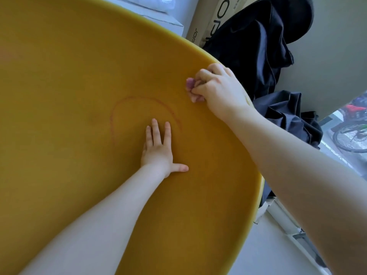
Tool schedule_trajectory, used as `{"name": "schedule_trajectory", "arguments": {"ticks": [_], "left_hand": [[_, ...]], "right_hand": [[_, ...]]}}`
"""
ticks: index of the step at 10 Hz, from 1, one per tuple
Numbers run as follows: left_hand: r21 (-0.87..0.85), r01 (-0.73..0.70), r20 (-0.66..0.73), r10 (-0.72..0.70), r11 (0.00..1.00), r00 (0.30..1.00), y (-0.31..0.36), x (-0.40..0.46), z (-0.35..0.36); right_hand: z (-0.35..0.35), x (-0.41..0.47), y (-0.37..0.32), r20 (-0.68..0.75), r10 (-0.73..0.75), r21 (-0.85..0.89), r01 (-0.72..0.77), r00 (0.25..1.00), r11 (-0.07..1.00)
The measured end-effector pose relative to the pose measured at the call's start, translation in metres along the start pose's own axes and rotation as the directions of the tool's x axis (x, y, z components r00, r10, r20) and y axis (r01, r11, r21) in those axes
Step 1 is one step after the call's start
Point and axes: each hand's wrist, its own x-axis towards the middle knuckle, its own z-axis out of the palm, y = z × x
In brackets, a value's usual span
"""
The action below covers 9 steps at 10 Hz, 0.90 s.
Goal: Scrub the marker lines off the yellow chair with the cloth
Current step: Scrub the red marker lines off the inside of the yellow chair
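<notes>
The broad, smooth yellow plastic chair fills most of the frame, with a faint red curved marker line at its centre. The left hand lies flat on the seat just below that line, fingers straight and thumb spread. Toward the upper right, at the chair's rim, the right hand clutches a small crumpled pinkish-purple cloth against the surface, beside dark navy fabric.

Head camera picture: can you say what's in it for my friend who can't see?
A right hand scrunches a small pinkish cloth against a yellow chair near its edge. The left hand lies flat beside a faint red marker line.
</notes>
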Motion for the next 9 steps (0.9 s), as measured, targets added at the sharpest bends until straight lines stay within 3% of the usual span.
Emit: {"name": "schedule_trajectory", "arguments": {"ticks": [1,2,3,4,5,6,7,8,9], "left_hand": [[-0.01,-0.007,-0.041,0.007,1.0,0.999,-0.002,-0.003,0.002],[-0.018,-0.009,-0.059,0.008,1.0,0.998,-0.004,-0.005,0.0],[-0.041,-0.033,-0.042,0.031,0.999,0.999,-0.006,-0.011,-0.008],[-0.006,-0.083,0.022,0.083,0.996,0.996,-0.011,-0.022,-0.014],[0.108,-0.146,0.104,0.135,0.983,0.985,-0.022,-0.043,-0.004],[0.263,-0.153,0.15,0.117,0.952,0.982,-0.044,-0.061,0.009],[0.462,-0.204,0.111,0.173,0.863,0.979,-0.057,-0.066,0.011],[0.51,-0.188,0.082,0.17,0.839,0.982,-0.058,-0.06,0.009],[0.444,-0.112,0.078,0.086,0.889,0.993,-0.062,-0.057,0.011]], "right_hand": [[0.001,-0.01,0.002,0.004,0.005,-0.059,-0.004,1.0,0.998],[0.005,-0.064,0.003,-0.014,-0.051,-0.044,0.05,0.999,0.998],[0.018,-0.143,-0.016,-0.101,0.008,-0.046,-0.013,0.995,0.999],[0.048,-0.196,-0.062,0.007,0.122,-0.048,-0.121,0.993,0.991],[0.068,-0.224,-0.099,0.068,0.131,-0.001,-0.131,0.989,0.991],[0.061,-0.221,-0.095,0.084,0.017,-0.052,-0.013,0.996,0.999],[0.052,-0.195,-0.062,0.001,-0.015,-0.16,0.015,1.0,0.987],[0.045,-0.157,-0.041,-0.132,0.075,-0.212,-0.102,0.988,0.972],[0.05,-0.138,-0.046,-0.191,0.176,-0.179,-0.211,0.966,0.961]]}}
